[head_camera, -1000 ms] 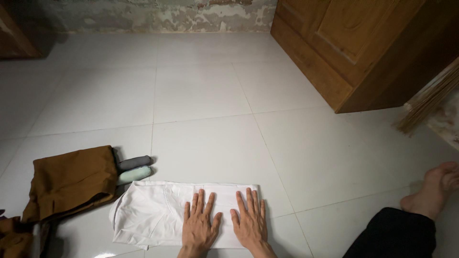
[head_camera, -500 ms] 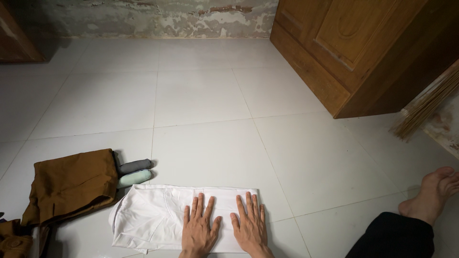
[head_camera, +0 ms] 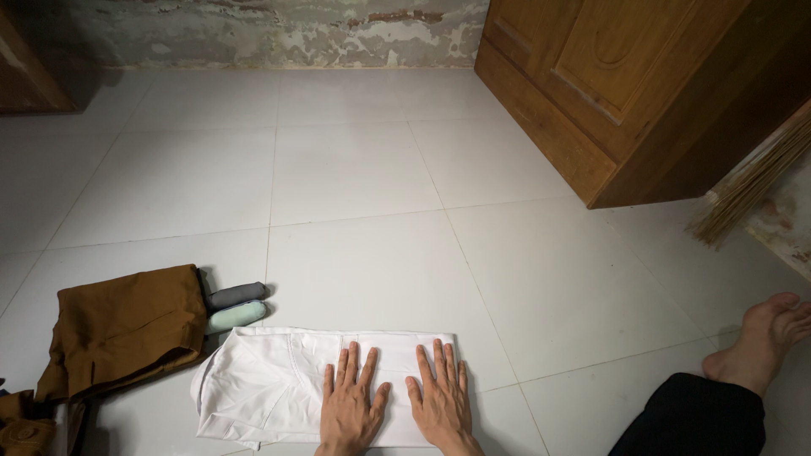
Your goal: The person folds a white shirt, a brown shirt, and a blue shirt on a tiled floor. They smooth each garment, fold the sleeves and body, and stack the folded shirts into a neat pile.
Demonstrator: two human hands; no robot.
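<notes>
While I watch, my left hand (head_camera: 351, 404) and right hand (head_camera: 441, 399) lie flat, fingers (head_camera: 369, 365) spread, side by side on the white cloth (head_camera: 262, 380); brown trousers (head_camera: 127, 325) lie left.

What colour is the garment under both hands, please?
White garment, clearest in the head view.

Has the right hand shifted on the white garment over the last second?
No. The right hand lies flat on the white garment, same spot near its right edge; only the camera tilted slightly.

Both hands (head_camera: 397, 401) lie on the folded garment (head_camera: 279, 384); trousers (head_camera: 122, 325) left.
</notes>
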